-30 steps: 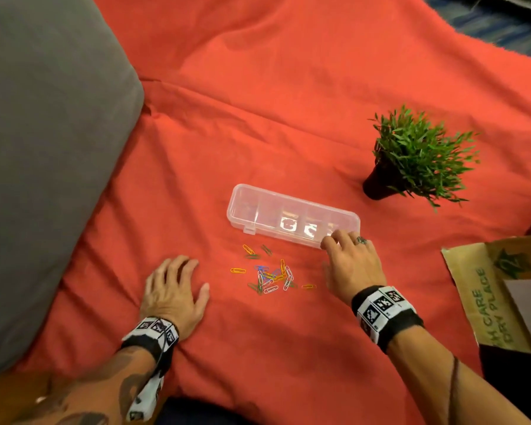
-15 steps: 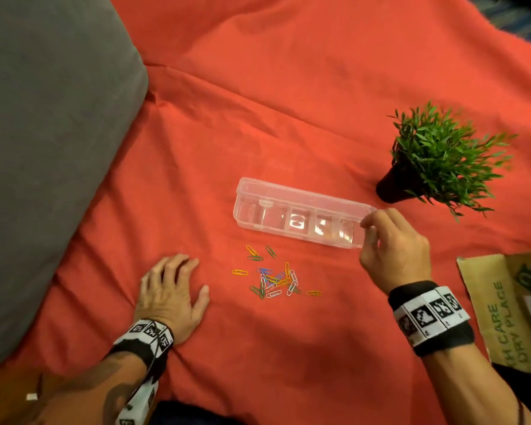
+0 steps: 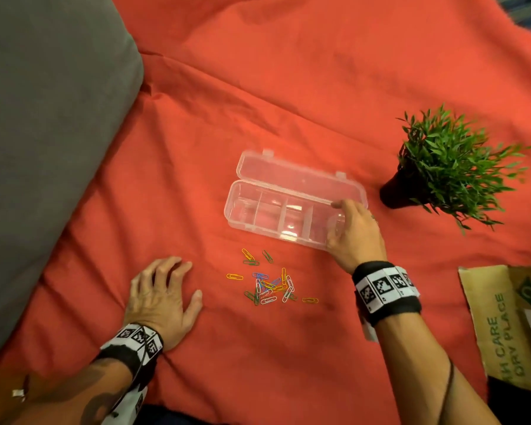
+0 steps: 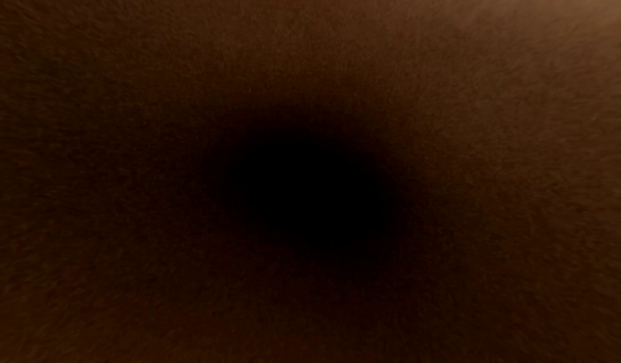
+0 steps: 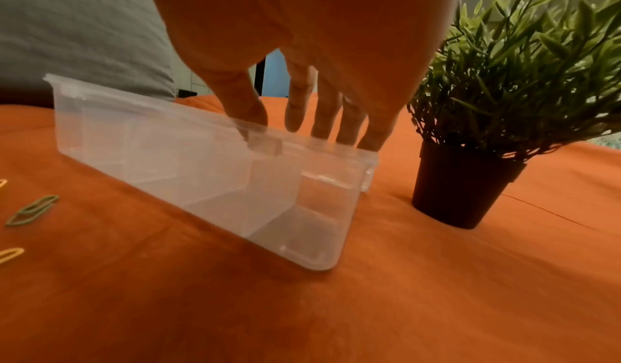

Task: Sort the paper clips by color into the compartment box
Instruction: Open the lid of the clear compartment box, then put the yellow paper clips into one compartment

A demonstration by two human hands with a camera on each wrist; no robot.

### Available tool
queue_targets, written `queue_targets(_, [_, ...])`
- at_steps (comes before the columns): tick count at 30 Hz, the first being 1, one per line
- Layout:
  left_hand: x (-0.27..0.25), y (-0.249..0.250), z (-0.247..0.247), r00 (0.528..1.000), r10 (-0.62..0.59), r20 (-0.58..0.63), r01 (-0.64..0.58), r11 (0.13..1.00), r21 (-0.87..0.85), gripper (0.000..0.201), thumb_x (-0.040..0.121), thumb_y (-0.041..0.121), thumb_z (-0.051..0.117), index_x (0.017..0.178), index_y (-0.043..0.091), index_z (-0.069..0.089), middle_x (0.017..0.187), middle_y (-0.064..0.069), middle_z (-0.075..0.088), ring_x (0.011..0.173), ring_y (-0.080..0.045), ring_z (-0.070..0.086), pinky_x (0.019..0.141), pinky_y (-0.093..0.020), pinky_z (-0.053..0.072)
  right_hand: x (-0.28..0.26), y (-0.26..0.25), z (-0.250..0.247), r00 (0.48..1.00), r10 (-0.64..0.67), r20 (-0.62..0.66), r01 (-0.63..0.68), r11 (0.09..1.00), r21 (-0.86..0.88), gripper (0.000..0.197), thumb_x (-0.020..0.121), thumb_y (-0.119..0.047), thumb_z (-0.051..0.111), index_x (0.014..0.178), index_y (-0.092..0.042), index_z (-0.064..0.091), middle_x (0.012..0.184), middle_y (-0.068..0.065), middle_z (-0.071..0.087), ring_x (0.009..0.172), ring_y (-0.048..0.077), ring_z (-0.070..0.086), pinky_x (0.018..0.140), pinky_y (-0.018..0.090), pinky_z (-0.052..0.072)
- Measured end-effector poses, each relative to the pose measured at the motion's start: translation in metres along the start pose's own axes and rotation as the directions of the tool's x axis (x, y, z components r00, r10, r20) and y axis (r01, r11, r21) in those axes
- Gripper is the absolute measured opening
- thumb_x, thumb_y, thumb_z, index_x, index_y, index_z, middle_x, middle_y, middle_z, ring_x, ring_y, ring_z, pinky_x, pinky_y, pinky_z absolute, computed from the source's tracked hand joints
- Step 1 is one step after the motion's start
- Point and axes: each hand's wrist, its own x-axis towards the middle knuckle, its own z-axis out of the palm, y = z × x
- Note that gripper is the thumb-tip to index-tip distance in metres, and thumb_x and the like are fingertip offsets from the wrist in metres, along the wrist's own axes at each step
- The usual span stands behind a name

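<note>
A clear plastic compartment box (image 3: 258, 207) lies on the red cloth with its lid (image 3: 288, 176) folded open behind it; the compartments I can see hold nothing. My right hand (image 3: 350, 228) covers the box's right end. In the right wrist view its fingers (image 5: 295, 121) point straight down and touch the rim of the box (image 5: 201, 177). A loose pile of coloured paper clips (image 3: 267, 283) lies in front of the box; a green paper clip (image 5: 32, 210) shows at the left edge. My left hand (image 3: 163, 292) rests flat on the cloth, left of the clips. The left wrist view is dark.
A small potted plant (image 3: 451, 167) stands just right of the box, close to my right hand, and fills the right side as the plant (image 5: 504, 76). A grey cushion (image 3: 43, 133) fills the left. A cardboard piece (image 3: 509, 326) lies at the right edge.
The box's lid was shut and now lies open behind it. My right hand moved from the front rim to the box's right end. The left hand stayed put.
</note>
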Motion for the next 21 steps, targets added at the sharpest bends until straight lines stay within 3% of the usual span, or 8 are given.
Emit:
queue_targets(4, [-0.001, -0.001, 0.0, 1.0, -0.004, 0.006, 0.004, 1.0, -0.012, 0.063, 0.082, 0.056, 0.051, 0.132, 0.018, 0.058, 0.141, -0.005, 0.053, 0.13, -0.034, 0.045, 0.102, -0.052, 0.037, -0.006, -0.006, 0.004, 0.987, -0.054, -0.151, 0.057, 0.998, 0.01, 0.028, 0.079, -0.013, 0.061, 0.107, -0.015, 0.062, 0.111, 0.005, 0.064, 0.107, 0.025, 0.055, 0.09, 0.037, 0.044])
queue_targets(6, [-0.001, -0.001, 0.0, 1.0, -0.008, 0.009, 0.008, 1.0, -0.016, 0.063, 0.082, 0.056, 0.05, 0.133, 0.019, 0.058, 0.142, -0.004, 0.053, 0.131, -0.034, 0.045, 0.103, -0.052, 0.036, -0.017, -0.019, 0.002, 0.955, -0.131, -0.266, 0.145, 0.989, 0.03, 0.017, 0.078, -0.009, 0.063, 0.095, -0.012, 0.064, 0.096, 0.005, 0.064, 0.093, 0.024, 0.055, 0.081, 0.036, 0.045])
queue_targets(8, [0.0, -0.001, 0.0, 1.0, -0.01, 0.009, 0.01, 1.0, -0.016, 0.063, 0.082, 0.056, 0.05, 0.133, 0.019, 0.058, 0.142, -0.003, 0.052, 0.131, -0.033, 0.044, 0.103, -0.052, 0.036, -0.036, -0.033, 0.006, 0.93, -0.237, -0.281, 0.264, 0.963, 0.062, 0.011, 0.077, -0.005, 0.063, 0.085, -0.011, 0.063, 0.084, 0.004, 0.062, 0.078, 0.024, 0.056, 0.071, 0.036, 0.045])
queue_targets(10, [-0.001, -0.001, 0.0, 1.0, -0.012, 0.011, 0.012, 1.0, -0.019, 0.064, 0.082, 0.057, 0.049, 0.133, 0.02, 0.057, 0.142, -0.003, 0.051, 0.131, -0.033, 0.044, 0.104, -0.053, 0.036, -0.062, -0.043, 0.018, 0.925, -0.336, -0.179, 0.356, 0.929, 0.097, 0.01, 0.077, -0.004, 0.062, 0.083, -0.012, 0.063, 0.079, 0.003, 0.061, 0.071, 0.025, 0.057, 0.066, 0.037, 0.046])
queue_targets(13, [-0.001, -0.002, -0.001, 1.0, -0.017, 0.022, 0.017, 0.999, -0.028, 0.064, 0.082, 0.058, 0.05, 0.134, 0.021, 0.056, 0.143, -0.002, 0.05, 0.132, -0.033, 0.044, 0.105, -0.053, 0.036, -0.092, -0.041, 0.042, 0.914, -0.405, 0.03, 0.401, 0.913, 0.078, 0.007, 0.078, -0.01, 0.058, 0.082, -0.014, 0.061, 0.078, 0.002, 0.059, 0.072, 0.029, 0.058, 0.064, 0.04, 0.047])
queue_targets(17, [-0.001, -0.002, -0.002, 0.997, -0.036, 0.063, 0.038, 0.999, -0.017, 0.063, 0.082, 0.059, 0.051, 0.136, 0.025, 0.054, 0.145, 0.002, 0.048, 0.135, -0.032, 0.045, 0.107, -0.051, 0.036, -0.097, -0.038, 0.068, 0.915, -0.339, 0.219, 0.34, 0.94, 0.034, 0.01, 0.081, -0.018, 0.053, 0.088, -0.017, 0.06, 0.087, 0.003, 0.058, 0.079, 0.031, 0.057, 0.067, 0.043, 0.049])
queue_targets(21, [0.0, -0.001, -0.004, 0.998, -0.033, 0.061, 0.035, 0.999, -0.021, 0.062, 0.083, 0.059, 0.052, 0.135, 0.026, 0.054, 0.144, 0.003, 0.048, 0.135, -0.029, 0.044, 0.107, -0.049, 0.035, -0.105, -0.045, 0.087, 0.916, -0.291, 0.278, 0.312, 0.95, -0.033, 0.012, 0.081, -0.012, 0.048, 0.086, -0.015, 0.059, 0.088, 0.005, 0.055, 0.077, 0.036, 0.056, 0.061, 0.047, 0.05])
